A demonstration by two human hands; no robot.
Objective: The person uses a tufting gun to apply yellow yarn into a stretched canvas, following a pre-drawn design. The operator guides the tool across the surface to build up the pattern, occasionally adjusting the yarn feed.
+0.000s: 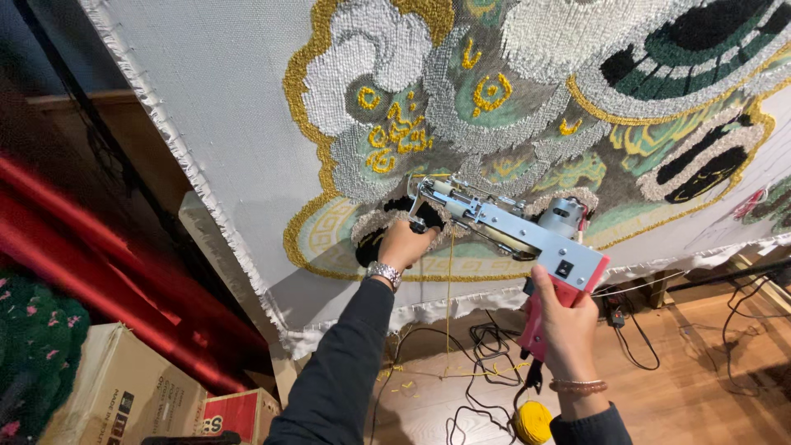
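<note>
A tufting gun (515, 231) with a silver body and red handle is pressed nose-first against a stretched white cloth (231, 107). The cloth carries a tufted pattern (511, 107) in gold, grey, white, green and black. My left hand (404, 244), with a metal watch at the wrist, grips the gun's black front handle close to the cloth. My right hand (564, 317), wearing a bead bracelet, holds the red rear grip. A yellow yarn strand (450, 297) hangs from the gun down to the floor.
A yellow yarn ball (533, 421) lies on the wooden floor (692, 387) among black cables (482, 363) and yarn scraps. Cardboard boxes (132, 395) stand at the lower left beside a red strip and a dark green tufted piece (33, 354).
</note>
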